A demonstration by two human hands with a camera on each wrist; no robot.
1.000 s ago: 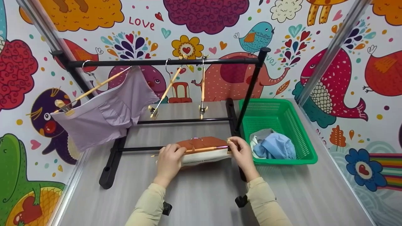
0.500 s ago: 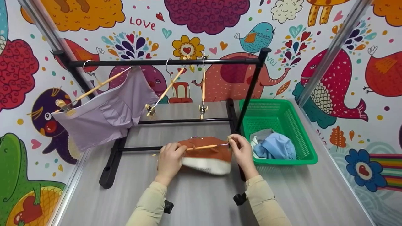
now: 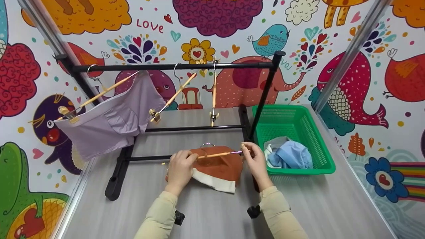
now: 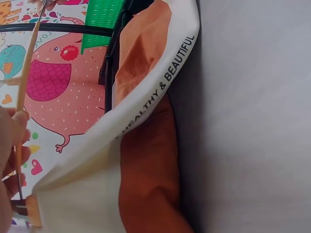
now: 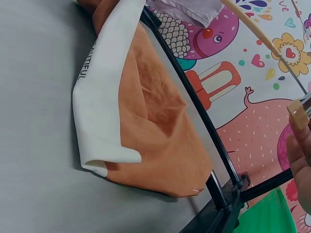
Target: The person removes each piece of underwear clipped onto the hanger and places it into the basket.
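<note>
Rust-brown cloth garment (image 3: pixel 229 162) with a white lettered band (image 3: pixel 215 182) hangs between the hands, beneath a pale wooden hanger bar (image 3: pixel 214 155) whose long axis runs crosswise from hand to hand. The person's left hand (image 3: pixel 181 166) grips the bar, near a light-wood clip (image 4: pixel 33 210) that seems to hold one band corner. The right hand (image 3: pixel 255 160) pinches a second wooden clip (image 5: pixel 298 115); whether its mouth is parted cannot be told. The band's loose corner droops below and left of those fingers, apart, nearer the right hand.

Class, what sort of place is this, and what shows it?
Perhaps a mock laundry corner: a lavender garment hangs from a black clothes rack, a green plastic basket holds crumpled blue cloth, and walls bear cartoons.
</note>
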